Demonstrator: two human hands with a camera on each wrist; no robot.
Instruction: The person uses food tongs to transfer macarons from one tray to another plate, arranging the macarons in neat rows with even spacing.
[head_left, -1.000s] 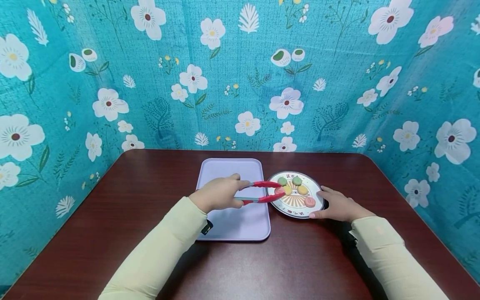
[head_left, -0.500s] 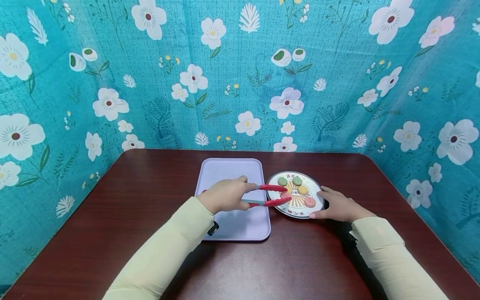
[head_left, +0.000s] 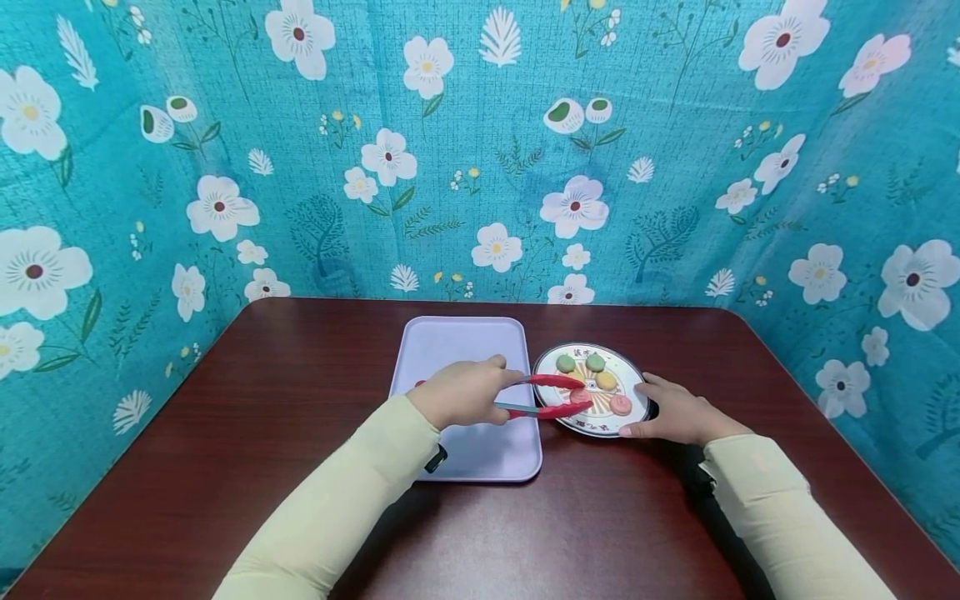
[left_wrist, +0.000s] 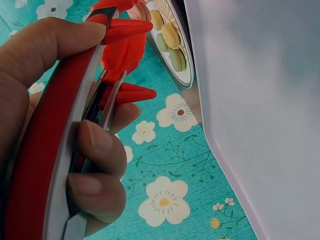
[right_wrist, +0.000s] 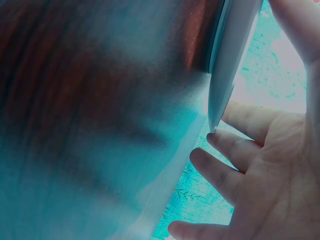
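My left hand (head_left: 467,395) grips red and silver tongs (head_left: 558,411), fingers wrapped round the arms in the left wrist view. The tong tips reach over a white patterned plate (head_left: 628,372), one on each side of a pink macaron (head_left: 581,395); contact is too small to tell. Also on the plate are another pink macaron (head_left: 620,405), two green macarons (head_left: 595,362) and two yellow macarons (head_left: 606,381), one partly hidden by the tongs. At the plate's right edge rests my right hand (head_left: 675,411); in the right wrist view its extended fingers (right_wrist: 232,147) touch the rim.
Left of the plate, close beside it, lies a pale purple tray (head_left: 457,340), partly under my left forearm. Both stand on a dark brown table (head_left: 315,358). A teal floral cloth (head_left: 480,167) hangs behind and along the sides.
My left hand and the tongs have shifted right and slightly nearer to me. The pink macaron between the tips has moved the same way, away from the yellow one. My right hand stays put.
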